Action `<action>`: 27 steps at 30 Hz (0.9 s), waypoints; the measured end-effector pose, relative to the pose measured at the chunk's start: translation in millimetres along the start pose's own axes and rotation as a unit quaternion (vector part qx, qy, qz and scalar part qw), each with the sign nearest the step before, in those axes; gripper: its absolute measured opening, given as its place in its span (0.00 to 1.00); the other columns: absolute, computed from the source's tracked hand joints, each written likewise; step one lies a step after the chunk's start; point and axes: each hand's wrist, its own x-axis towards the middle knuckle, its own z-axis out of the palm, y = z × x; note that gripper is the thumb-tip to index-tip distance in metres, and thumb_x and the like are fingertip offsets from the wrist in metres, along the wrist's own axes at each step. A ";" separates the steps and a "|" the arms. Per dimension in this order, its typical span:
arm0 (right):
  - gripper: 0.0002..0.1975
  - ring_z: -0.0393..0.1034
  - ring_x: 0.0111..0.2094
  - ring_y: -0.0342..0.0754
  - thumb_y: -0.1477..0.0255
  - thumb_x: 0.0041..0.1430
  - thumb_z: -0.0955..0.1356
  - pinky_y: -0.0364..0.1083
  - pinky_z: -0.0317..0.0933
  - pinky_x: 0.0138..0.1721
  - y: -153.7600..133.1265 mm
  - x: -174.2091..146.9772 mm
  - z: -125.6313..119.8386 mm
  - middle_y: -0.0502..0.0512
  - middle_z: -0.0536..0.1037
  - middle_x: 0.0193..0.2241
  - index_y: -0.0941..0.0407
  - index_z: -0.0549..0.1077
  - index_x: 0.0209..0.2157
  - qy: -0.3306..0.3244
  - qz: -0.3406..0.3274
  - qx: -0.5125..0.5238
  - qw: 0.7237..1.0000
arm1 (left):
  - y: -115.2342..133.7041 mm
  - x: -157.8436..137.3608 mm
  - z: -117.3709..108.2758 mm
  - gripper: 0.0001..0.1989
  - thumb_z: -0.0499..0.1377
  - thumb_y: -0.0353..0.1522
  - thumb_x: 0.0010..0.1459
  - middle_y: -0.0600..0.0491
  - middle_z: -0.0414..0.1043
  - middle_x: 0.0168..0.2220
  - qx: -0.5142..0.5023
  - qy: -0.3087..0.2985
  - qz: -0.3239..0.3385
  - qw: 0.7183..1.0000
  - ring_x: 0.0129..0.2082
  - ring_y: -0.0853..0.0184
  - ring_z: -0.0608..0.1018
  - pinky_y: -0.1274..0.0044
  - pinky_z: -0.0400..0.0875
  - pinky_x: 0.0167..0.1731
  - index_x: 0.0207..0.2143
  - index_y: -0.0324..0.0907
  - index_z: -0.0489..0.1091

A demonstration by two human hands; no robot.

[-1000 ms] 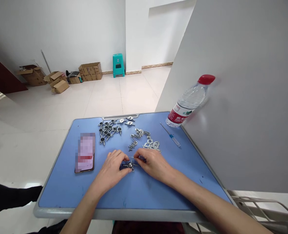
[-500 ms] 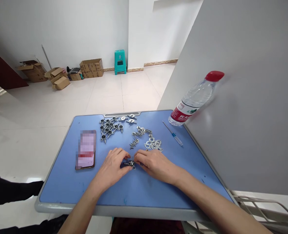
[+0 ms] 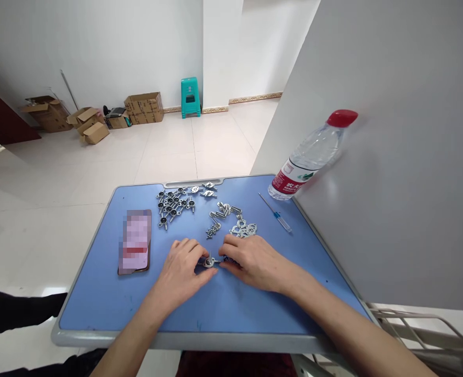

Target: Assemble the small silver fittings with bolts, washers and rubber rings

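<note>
Near the front middle of the blue table, a small metal fitting [image 3: 209, 262] lies between my hands, a flat plate and an upright pin showing on it. My left hand [image 3: 182, 269] grips its left side between thumb and fingers. From the right, my right hand [image 3: 252, 263] is closed in a pinch at the thin rod end of the fitting; its fingertips partly hide what is between them. Just beyond my right hand lies a pile of flat metal plates [image 3: 240, 228], partly covered by it. Small screws [image 3: 212, 231] lie to the left of that pile.
Several dark-centred metal fittings [image 3: 173, 201] cluster at the back left of the table [image 3: 109, 309], with plated ones [image 3: 209, 193] beside them. A phone [image 3: 137, 243] lies left. A screwdriver [image 3: 276, 213] and a water bottle [image 3: 305, 162] are at the right, by a grey panel [image 3: 404, 157].
My right hand has shifted slightly right, away from the upright pin. The fitting now shows a flat plate on top. The whole view has moved a little.
</note>
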 end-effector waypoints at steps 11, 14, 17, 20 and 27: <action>0.04 0.55 0.20 0.40 0.76 0.61 0.65 0.45 0.36 0.22 -9.5 4.4 7.8 0.52 0.73 0.30 0.58 0.71 0.32 -0.021 0.006 -0.023 0.999 | -1.1 -1.2 8.0 0.05 0.60 0.30 0.58 0.54 0.72 0.33 0.057 0.026 0.021 0.998 0.34 0.63 0.71 0.70 0.61 0.37 0.31 0.42 0.66; 0.06 0.56 0.20 0.40 0.77 0.62 0.64 0.45 0.36 0.22 -10.7 3.5 8.5 0.51 0.72 0.28 0.58 0.70 0.30 -0.013 0.014 -0.017 1.000 | -1.7 -2.0 9.6 0.04 0.60 0.29 0.59 0.54 0.71 0.33 0.058 0.018 0.017 0.998 0.34 0.63 0.71 0.70 0.62 0.36 0.31 0.42 0.66; 0.06 0.57 0.20 0.40 0.77 0.61 0.65 0.45 0.36 0.22 -12.2 2.7 8.9 0.51 0.72 0.27 0.58 0.69 0.28 -0.020 0.026 0.001 0.999 | -2.1 -2.4 10.5 0.05 0.61 0.29 0.58 0.55 0.71 0.33 0.049 0.012 0.007 0.999 0.34 0.63 0.71 0.70 0.62 0.35 0.31 0.42 0.65; 0.06 0.57 0.20 0.40 0.76 0.61 0.66 0.45 0.36 0.23 -13.9 2.4 9.7 0.50 0.73 0.26 0.58 0.68 0.28 -0.034 0.040 0.017 0.998 | -1.7 -2.8 10.4 0.06 0.61 0.28 0.58 0.55 0.71 0.33 0.036 0.007 -0.003 0.999 0.34 0.63 0.71 0.70 0.62 0.35 0.31 0.43 0.65; 0.08 0.58 0.20 0.40 0.76 0.60 0.67 0.45 0.36 0.22 -17.6 1.7 12.1 0.48 0.73 0.24 0.57 0.68 0.27 -0.043 0.074 0.047 0.995 | -0.1 -3.3 8.1 0.06 0.62 0.27 0.57 0.54 0.71 0.35 0.009 -0.011 -0.024 1.000 0.36 0.62 0.70 0.70 0.62 0.35 0.31 0.42 0.66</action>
